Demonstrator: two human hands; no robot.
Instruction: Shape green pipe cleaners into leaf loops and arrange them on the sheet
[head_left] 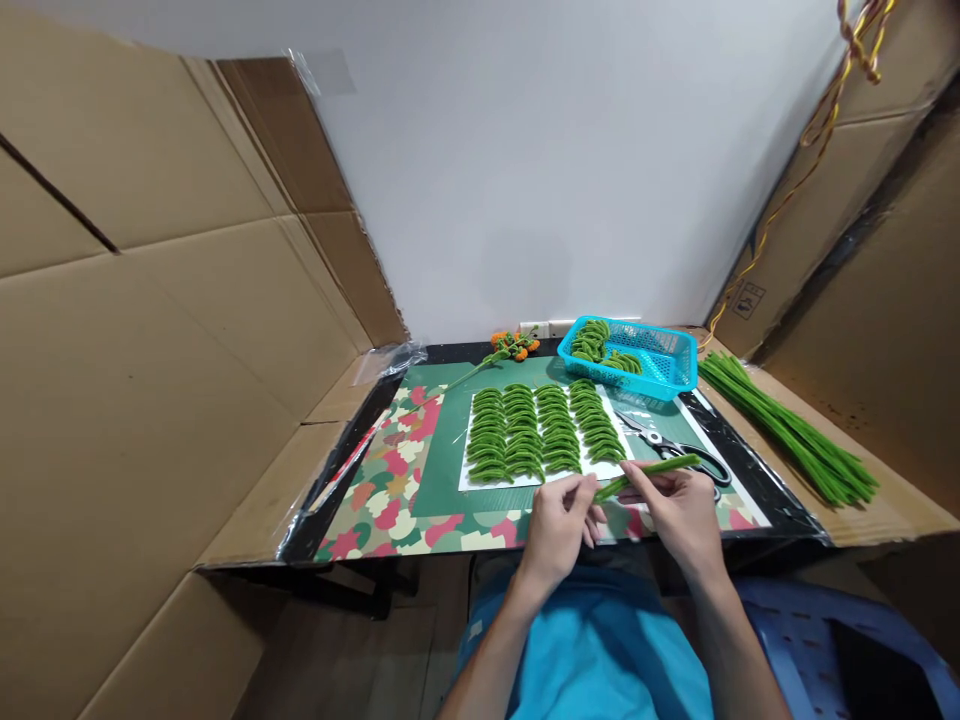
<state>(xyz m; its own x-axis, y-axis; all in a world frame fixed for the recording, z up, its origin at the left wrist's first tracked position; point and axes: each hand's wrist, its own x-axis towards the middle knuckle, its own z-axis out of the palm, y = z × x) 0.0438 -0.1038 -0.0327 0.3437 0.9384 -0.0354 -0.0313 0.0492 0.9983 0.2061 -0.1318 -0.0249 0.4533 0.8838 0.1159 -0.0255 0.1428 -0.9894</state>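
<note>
Between both hands, just above the table's front edge, is a short length of fuzzy green pipe cleaner (664, 466), perhaps doubled or several together. My left hand (559, 520) pinches its left end. My right hand (679, 505) grips it farther along, and the tip sticks out past the fingers. Just beyond the hands, curved green pipe-cleaner pieces (523, 440) lie in several columns on a white sheet (465, 484). Scissors (667, 443) with dark handles rest right of the sheet, partly behind my right hand.
A blue plastic basket (671, 372) at the back holds more curved green pieces (591, 340). Long green pipe cleaners (787, 430) lie bundled at the right. An orange pipe-cleaner flower (514, 346) on a green stem lies at the back left. Cardboard walls (225, 300) flank the table.
</note>
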